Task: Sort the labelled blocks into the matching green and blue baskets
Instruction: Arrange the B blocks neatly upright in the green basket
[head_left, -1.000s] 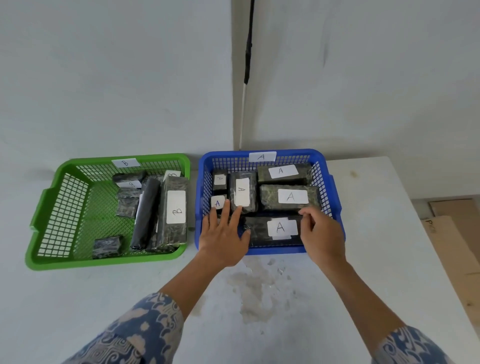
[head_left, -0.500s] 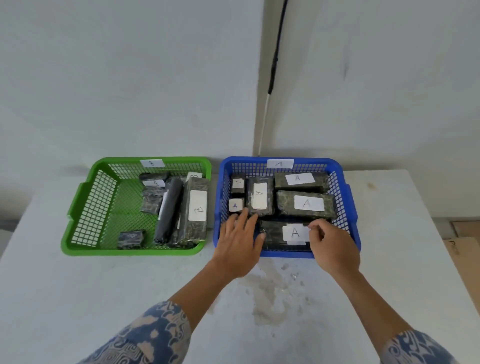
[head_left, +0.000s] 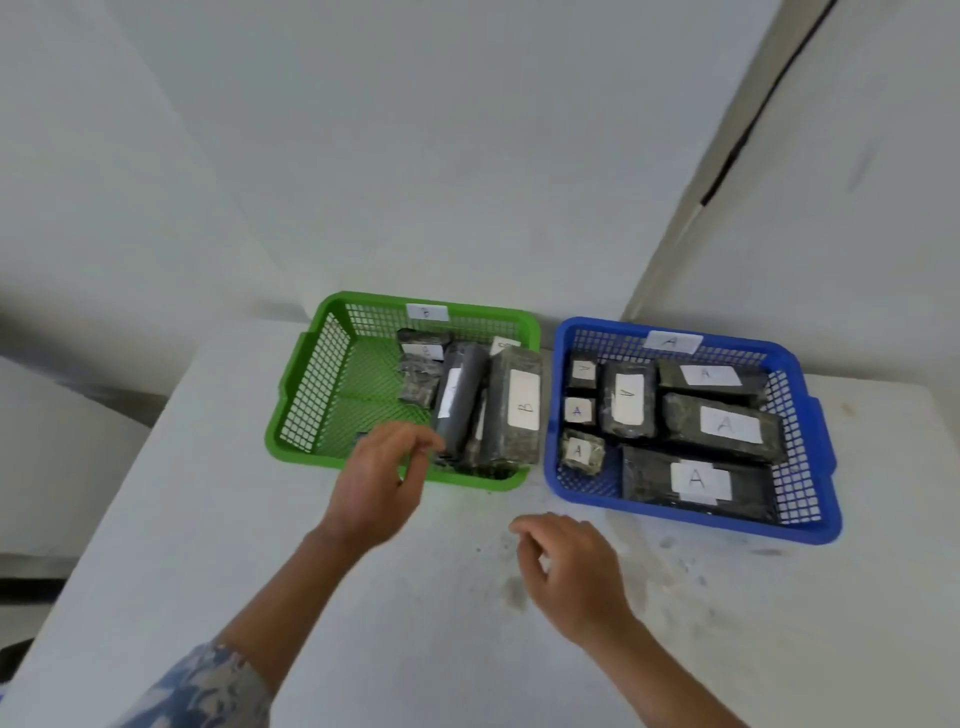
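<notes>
The green basket (head_left: 296, 410), tagged B on its back rim, holds several dark wrapped blocks, among them a long block labelled B (head_left: 517, 410) and a dark roll (head_left: 460, 400). The blue basket (head_left: 815, 452), tagged A, holds several dark blocks with white A labels; the largest A block (head_left: 696, 483) lies along its front. My left hand (head_left: 379, 483) hovers over the green basket's front rim with its fingers loosely curled and nothing in them. My right hand (head_left: 571, 566) hangs over the table in front of the gap between the baskets, fingers apart and empty.
The baskets sit side by side at the back of a white table (head_left: 467, 649) with a stained patch near its middle. A grey wall stands close behind. A dark cable (head_left: 748, 130) runs up the wall corner at the right. The table's left edge drops off.
Both hands have left the blue basket and moved left: the left hand to the green basket's front rim, the right hand back over the table. The view has swung left.
</notes>
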